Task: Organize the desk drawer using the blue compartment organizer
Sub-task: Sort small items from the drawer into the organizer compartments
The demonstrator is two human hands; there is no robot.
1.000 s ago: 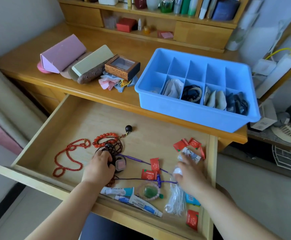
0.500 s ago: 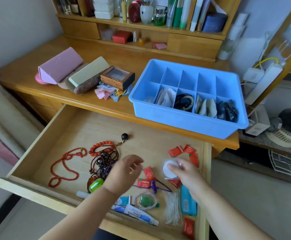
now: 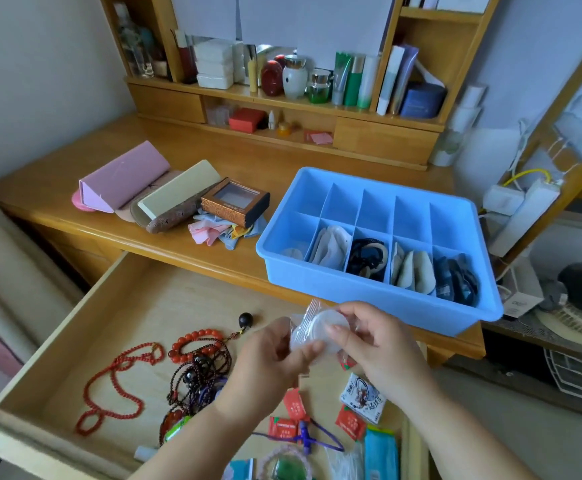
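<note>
Sorting roughly half complete: front compartments of blue organizer [image 3: 369, 299] were filled, rear row empty.
Left hand [image 3: 269, 355] and right hand [image 3: 376, 344] pinched a clear packet [image 3: 314, 327]; beads [image 3: 192, 362] remained in drawer [image 3: 102, 317].

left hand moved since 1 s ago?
Yes. The left hand has left the bead tangle on the drawer floor and risen toward the blue organizer, now pinching the clear round packet with the right hand.
</note>
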